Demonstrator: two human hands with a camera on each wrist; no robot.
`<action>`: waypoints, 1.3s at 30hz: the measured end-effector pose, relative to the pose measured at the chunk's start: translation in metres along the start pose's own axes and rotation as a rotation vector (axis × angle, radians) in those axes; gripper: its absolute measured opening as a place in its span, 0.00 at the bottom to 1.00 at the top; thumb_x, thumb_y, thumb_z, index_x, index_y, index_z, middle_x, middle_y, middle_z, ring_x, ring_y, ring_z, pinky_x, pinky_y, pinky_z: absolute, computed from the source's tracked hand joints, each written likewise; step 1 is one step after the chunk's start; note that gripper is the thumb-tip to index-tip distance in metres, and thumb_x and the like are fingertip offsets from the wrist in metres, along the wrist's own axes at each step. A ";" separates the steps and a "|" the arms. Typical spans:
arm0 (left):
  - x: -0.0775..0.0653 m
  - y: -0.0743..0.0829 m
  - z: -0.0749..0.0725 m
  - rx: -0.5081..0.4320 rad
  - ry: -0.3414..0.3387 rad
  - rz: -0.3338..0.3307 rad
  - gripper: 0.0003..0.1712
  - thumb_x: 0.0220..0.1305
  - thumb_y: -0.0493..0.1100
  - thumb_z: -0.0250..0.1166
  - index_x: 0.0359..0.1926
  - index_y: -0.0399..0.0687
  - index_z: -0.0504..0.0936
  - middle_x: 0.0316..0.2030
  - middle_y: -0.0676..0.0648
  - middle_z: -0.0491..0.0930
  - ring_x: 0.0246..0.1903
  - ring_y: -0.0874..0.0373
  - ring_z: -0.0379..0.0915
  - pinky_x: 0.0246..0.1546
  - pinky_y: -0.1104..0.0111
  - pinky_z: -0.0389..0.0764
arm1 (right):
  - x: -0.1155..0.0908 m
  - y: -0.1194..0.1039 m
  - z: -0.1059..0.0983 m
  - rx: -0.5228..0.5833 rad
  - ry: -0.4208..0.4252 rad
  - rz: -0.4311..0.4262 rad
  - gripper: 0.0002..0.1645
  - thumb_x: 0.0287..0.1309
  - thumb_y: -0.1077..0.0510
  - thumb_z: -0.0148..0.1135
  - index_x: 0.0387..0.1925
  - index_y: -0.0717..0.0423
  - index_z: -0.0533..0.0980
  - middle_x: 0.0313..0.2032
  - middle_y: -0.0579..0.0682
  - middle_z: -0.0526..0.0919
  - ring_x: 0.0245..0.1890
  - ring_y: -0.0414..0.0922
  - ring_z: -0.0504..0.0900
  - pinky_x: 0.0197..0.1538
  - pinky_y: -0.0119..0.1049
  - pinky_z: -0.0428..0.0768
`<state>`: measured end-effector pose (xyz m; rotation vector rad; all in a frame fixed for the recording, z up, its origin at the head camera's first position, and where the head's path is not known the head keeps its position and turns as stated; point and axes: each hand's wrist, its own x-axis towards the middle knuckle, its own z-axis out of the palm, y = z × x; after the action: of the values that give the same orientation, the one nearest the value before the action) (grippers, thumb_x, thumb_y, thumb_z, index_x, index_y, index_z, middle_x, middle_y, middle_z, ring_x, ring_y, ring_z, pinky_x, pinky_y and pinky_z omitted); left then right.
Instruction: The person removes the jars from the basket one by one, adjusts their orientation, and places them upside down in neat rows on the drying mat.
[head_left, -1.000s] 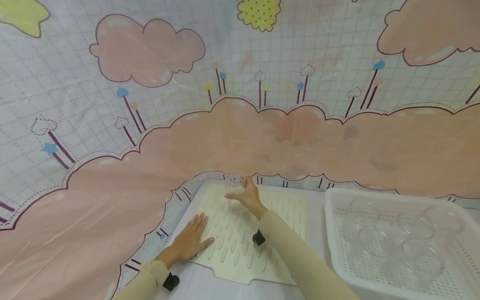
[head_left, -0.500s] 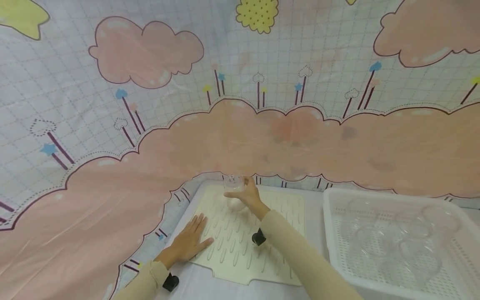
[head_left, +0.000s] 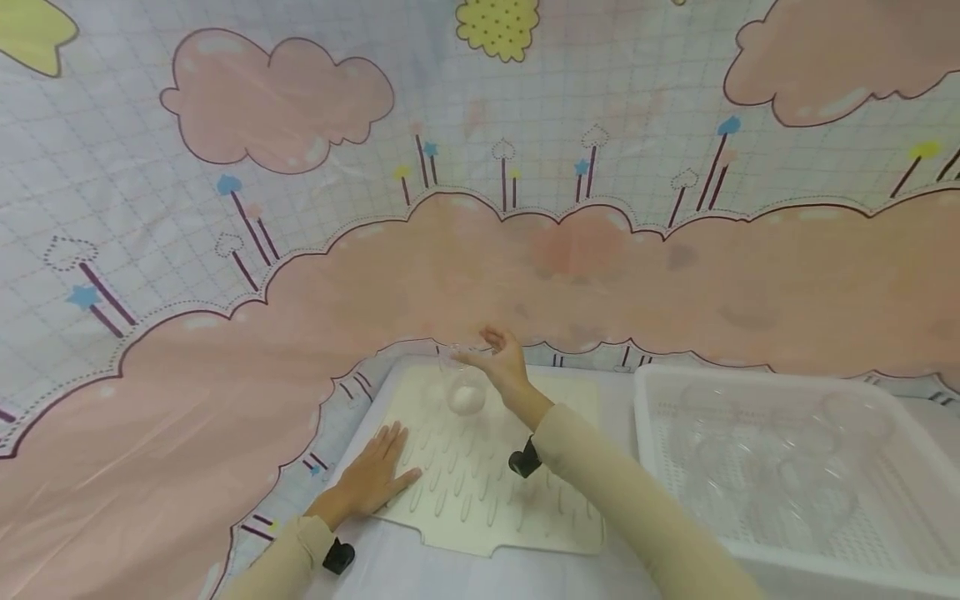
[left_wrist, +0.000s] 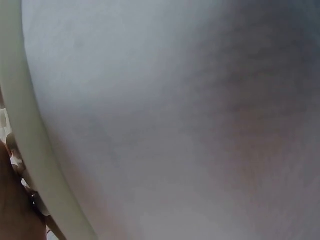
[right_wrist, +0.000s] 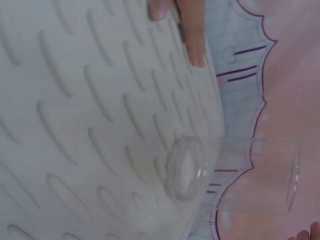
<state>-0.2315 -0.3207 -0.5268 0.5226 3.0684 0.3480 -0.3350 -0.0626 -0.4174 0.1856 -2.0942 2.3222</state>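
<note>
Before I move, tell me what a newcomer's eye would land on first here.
Probably the big backdrop with its pink clouds, filling most of the head view. Next, the clear cup upright toward the back of the cream mat, the right hand at its upper part and the left hand flat on the mat's left edge. Then the white basket of clear cups at the right.

The right hand (head_left: 501, 365), previously gripping the clear cup (head_left: 467, 398), is releasing it: the fingers (head_left: 493, 337) are loosening and rising to rim level, exposing more of the cup's lower body. The right sleeve (head_left: 622, 492) is moving up along with the hand. The head view is turning slightly too, so the basket (head_left: 643, 425) and the patterned backdrop (head_left: 360, 292) are sliding leftward in it.
</note>
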 end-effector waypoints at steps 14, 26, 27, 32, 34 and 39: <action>-0.002 -0.003 0.003 0.016 0.010 0.029 0.49 0.73 0.64 0.52 0.74 0.28 0.54 0.74 0.30 0.52 0.74 0.35 0.44 0.72 0.47 0.51 | -0.042 -0.057 -0.024 0.023 -0.187 -0.069 0.39 0.51 0.61 0.77 0.64 0.58 0.70 0.58 0.52 0.80 0.62 0.49 0.74 0.66 0.40 0.70; -0.004 0.007 -0.007 -0.011 0.008 0.042 0.49 0.73 0.64 0.51 0.73 0.24 0.54 0.73 0.26 0.51 0.73 0.31 0.44 0.71 0.43 0.50 | -0.091 -0.098 -0.066 0.040 -0.368 -0.102 0.38 0.52 0.65 0.73 0.64 0.62 0.69 0.61 0.60 0.76 0.66 0.51 0.71 0.69 0.38 0.67; -0.003 0.007 -0.007 -0.013 0.013 0.046 0.49 0.73 0.64 0.51 0.73 0.24 0.54 0.73 0.26 0.51 0.72 0.31 0.44 0.71 0.43 0.50 | -0.094 -0.099 -0.070 0.038 -0.378 -0.106 0.38 0.52 0.65 0.74 0.64 0.62 0.69 0.61 0.60 0.76 0.66 0.53 0.70 0.69 0.39 0.66; -0.003 0.005 -0.004 0.013 0.020 0.042 0.50 0.73 0.66 0.48 0.74 0.26 0.53 0.73 0.27 0.50 0.73 0.33 0.44 0.72 0.45 0.50 | -0.110 -0.103 -0.092 0.011 -0.412 -0.119 0.40 0.52 0.63 0.75 0.64 0.65 0.68 0.61 0.62 0.76 0.66 0.56 0.71 0.70 0.43 0.66; -0.002 0.004 -0.001 0.011 0.024 0.038 0.50 0.73 0.65 0.50 0.74 0.26 0.53 0.74 0.28 0.50 0.73 0.33 0.44 0.71 0.45 0.51 | -0.116 -0.105 -0.102 -0.006 -0.415 -0.116 0.39 0.52 0.61 0.75 0.64 0.64 0.68 0.60 0.61 0.77 0.65 0.54 0.72 0.69 0.42 0.67; -0.002 0.002 0.000 0.010 0.021 0.019 0.50 0.72 0.65 0.53 0.74 0.27 0.54 0.74 0.30 0.50 0.73 0.34 0.44 0.71 0.45 0.52 | -0.128 -0.109 -0.130 -0.051 -0.394 -0.114 0.37 0.54 0.60 0.75 0.63 0.62 0.70 0.60 0.60 0.77 0.63 0.50 0.74 0.66 0.36 0.70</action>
<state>-0.2288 -0.3198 -0.5262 0.5524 3.0893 0.3407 -0.2093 0.0876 -0.3342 0.7991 -2.2254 2.3128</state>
